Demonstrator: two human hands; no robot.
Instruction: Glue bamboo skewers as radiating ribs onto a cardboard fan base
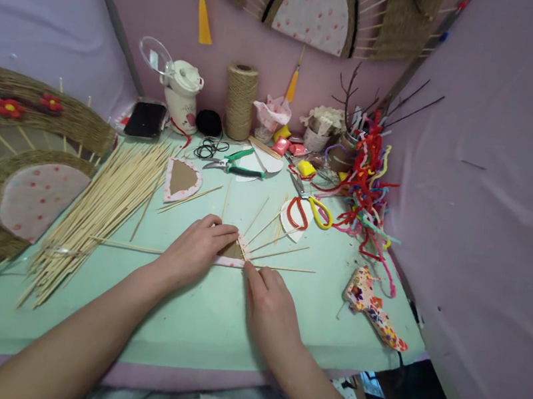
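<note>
A small half-round cardboard piece [229, 251] with a pink-spotted fabric border lies on the table in front of me. Several thin bamboo sticks [278, 253] fan out from its edge, and a long one runs along its straight side. My left hand [195, 249] holds the piece down, its fingers close together over the left part and hiding much of it. At the right corner, my right hand [272, 305] pinches a short bamboo stick [241, 247] with thumb and forefinger against the border.
A bundle of bamboo sticks [104, 201] lies left, beside a woven twine piece [31, 115]. Farther back are another half-round piece [183, 179], green-handled pruners [236, 166], scissors [308, 209], a twine spool [239, 101] and pipe cleaners [368, 182]. A glue gun [374, 304] lies right.
</note>
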